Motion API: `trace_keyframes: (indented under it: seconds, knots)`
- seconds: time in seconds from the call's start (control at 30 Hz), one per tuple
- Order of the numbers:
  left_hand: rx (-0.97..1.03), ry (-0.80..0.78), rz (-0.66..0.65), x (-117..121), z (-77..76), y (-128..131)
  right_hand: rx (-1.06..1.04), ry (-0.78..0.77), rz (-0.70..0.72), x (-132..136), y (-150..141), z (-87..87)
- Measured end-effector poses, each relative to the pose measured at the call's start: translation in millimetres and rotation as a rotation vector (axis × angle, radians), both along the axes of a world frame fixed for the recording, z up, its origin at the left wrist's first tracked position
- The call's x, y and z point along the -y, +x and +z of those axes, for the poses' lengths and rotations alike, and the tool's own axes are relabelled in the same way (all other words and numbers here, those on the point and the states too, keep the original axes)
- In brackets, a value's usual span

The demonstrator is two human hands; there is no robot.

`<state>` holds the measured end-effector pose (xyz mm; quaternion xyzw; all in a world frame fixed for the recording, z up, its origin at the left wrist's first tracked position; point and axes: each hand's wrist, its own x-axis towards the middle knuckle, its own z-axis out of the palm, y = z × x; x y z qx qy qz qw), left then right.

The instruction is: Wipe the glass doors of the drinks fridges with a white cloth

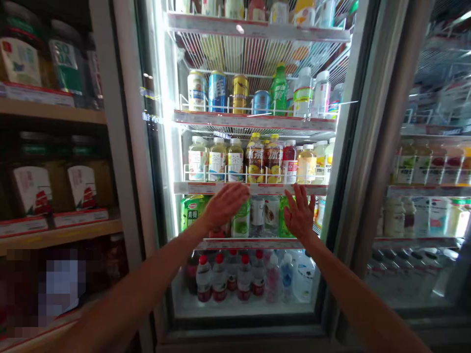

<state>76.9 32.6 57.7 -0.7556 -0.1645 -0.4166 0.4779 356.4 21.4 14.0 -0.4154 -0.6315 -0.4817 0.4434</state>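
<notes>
So both hands are up in front of a lit drinks cooler [243, 310], left hand [225, 203] flat with its fingers stretched out together and right hand [300, 215] with its fingers fanned, though honestly can't tell if either one is touching anything. The yellow-capped iced tea bottles [274, 158] stand upright on a shelf [267, 189] just above and between them, with green packs [192, 210] one level down, partly behind the hands, and red-capped bottles [220, 279] at the bottom.
</notes>
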Motion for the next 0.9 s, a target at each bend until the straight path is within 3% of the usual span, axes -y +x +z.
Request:
trace_keyframes:
  seconds: [0.07,0.13,0.2,0.27,0.33,0.4,0.47,0.53,0.6,0.7,0.77,0.83,0.9]
  knots:
    - [0.353,0.006,0.023,-3,14.4,-32,-0.024,-0.007,0.003,0,-2,-2.1]
    - [0.538,0.026,0.041,-5,17.8,-47,-0.047,-0.014,0.005,-1,-5,-4.3]
    - [0.495,0.024,0.051,-3,5.8,-38,-0.058,-0.015,0.003,0,-7,-5.7]
    - [0.286,-0.012,0.049,0,-10.1,-19,-0.053,-0.016,0.001,1,-7,-5.4]
    - [0.042,-0.043,0.03,2,-12.8,-9,-0.03,-0.029,0.001,2,-2,-2.8]
    - [0.049,-0.043,0.027,0,4.2,-12,-0.057,-0.03,-0.011,5,7,1.2]
    - [0.288,-0.014,0.038,-5,30.6,-18,-0.152,-0.005,-0.035,7,16,4.5]
    - [0.446,0.016,0.035,-8,47.7,-12,-0.218,0.014,-0.05,9,22,5.1]
    - [0.335,0.037,0.007,-7,46.1,12,-0.18,-0.011,-0.044,13,22,2.8]
    - [-0.126,0.06,-0.056,1,31.8,56,-0.083,-0.069,-0.033,19,23,-0.6]
    - [-0.346,0.064,-0.083,3,40.3,76,-0.079,-0.074,-0.038,23,28,1.3]
    - [-0.23,0.054,-0.075,1,67.1,87,-0.115,-0.056,-0.051,27,38,6.6]
    - [0.134,0.028,-0.046,-4,94.7,97,-0.158,-0.034,-0.064,31,50,12.4]
